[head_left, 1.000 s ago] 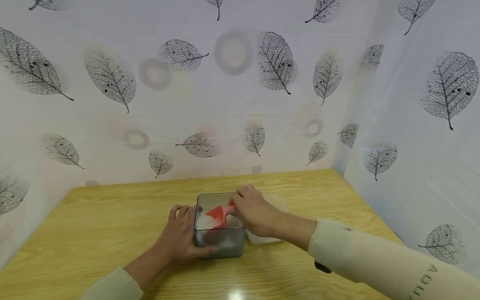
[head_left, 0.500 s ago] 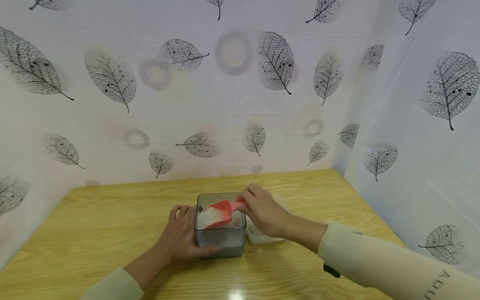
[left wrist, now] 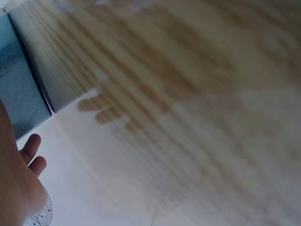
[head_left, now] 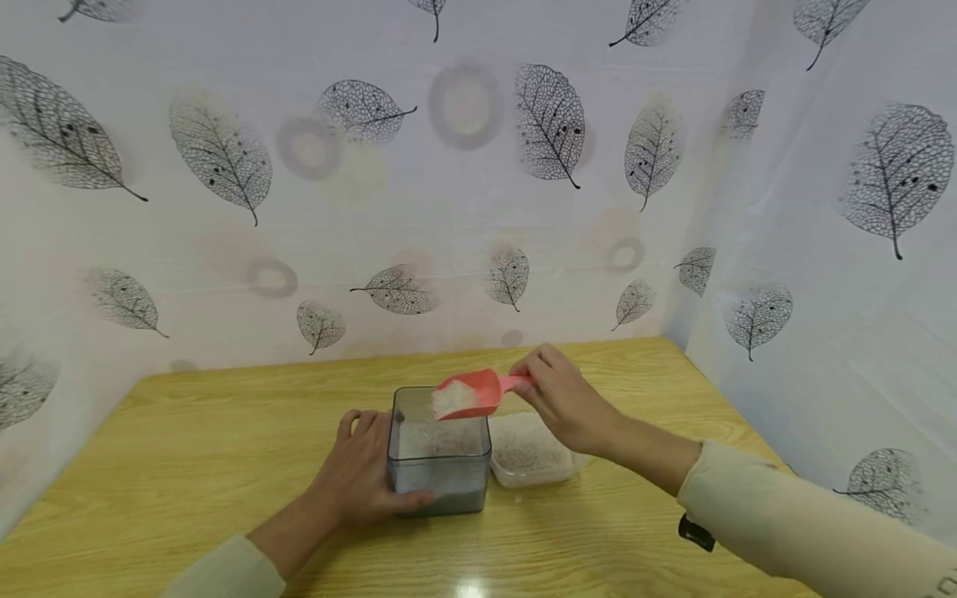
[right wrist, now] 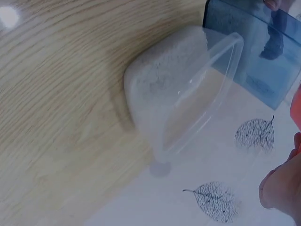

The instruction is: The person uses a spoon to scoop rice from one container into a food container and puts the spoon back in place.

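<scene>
My right hand (head_left: 564,399) grips the handle of a red scoop (head_left: 489,392) loaded with white rice (head_left: 454,399). The scoop is raised over the right back part of a square, see-through grey container (head_left: 441,482) with rice inside. At that container's left side is my left hand (head_left: 359,473), its thumb along the front wall and its fingers by the left wall. In the left wrist view, part of the left hand (left wrist: 19,174) shows beside the container (left wrist: 21,84). The right wrist view catches only an edge of the scoop (right wrist: 296,108) and part of the right hand (right wrist: 282,186).
A low clear plastic tub (head_left: 531,475) holding rice stands right beside the grey container, partly behind my right hand. Both stand on a wood-grain table (head_left: 247,448). A leaf-patterned sheet (head_left: 449,208) rises behind the table and along its right side.
My right hand has lifted the scoop out of the grey container, up and to the right, with rice in it. The tub shows more fully. The left hand stays put.
</scene>
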The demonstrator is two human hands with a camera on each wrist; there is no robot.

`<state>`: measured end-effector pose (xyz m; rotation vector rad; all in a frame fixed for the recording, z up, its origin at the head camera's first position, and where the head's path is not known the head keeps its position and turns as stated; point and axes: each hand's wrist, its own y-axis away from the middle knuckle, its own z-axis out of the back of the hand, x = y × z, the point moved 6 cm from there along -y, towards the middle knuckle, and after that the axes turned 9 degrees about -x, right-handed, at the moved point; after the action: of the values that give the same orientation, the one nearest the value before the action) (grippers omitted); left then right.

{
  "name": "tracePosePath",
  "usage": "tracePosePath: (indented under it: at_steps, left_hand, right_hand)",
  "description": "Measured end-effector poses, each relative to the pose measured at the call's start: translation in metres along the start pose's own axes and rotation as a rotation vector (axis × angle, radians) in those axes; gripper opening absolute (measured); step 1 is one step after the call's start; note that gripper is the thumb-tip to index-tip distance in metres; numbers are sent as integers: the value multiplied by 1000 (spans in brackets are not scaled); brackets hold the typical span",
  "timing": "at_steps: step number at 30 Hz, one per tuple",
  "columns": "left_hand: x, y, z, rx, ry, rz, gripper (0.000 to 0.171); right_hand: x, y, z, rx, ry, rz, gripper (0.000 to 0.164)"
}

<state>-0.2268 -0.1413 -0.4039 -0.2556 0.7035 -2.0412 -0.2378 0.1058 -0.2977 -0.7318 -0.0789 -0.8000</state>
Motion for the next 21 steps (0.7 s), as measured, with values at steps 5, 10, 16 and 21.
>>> tracePosePath:
  at_steps: [5,10,16,21]
  left_hand:
    - [-1,0,0,7,6,6,105]
    - [-1,0,1,17,2,10,105]
    - [-1,0,0,20,4,11,105]
    - [-1,0,0,20,8,16,106]
  right_hand:
    - [-11,3,19,-31,14,-36,17]
    - [-26,13,35,-46,38,-83,17]
    - [-45,27,46,-50,87,-112,17]
    - [-59,36,54,-28,156,-114,16]
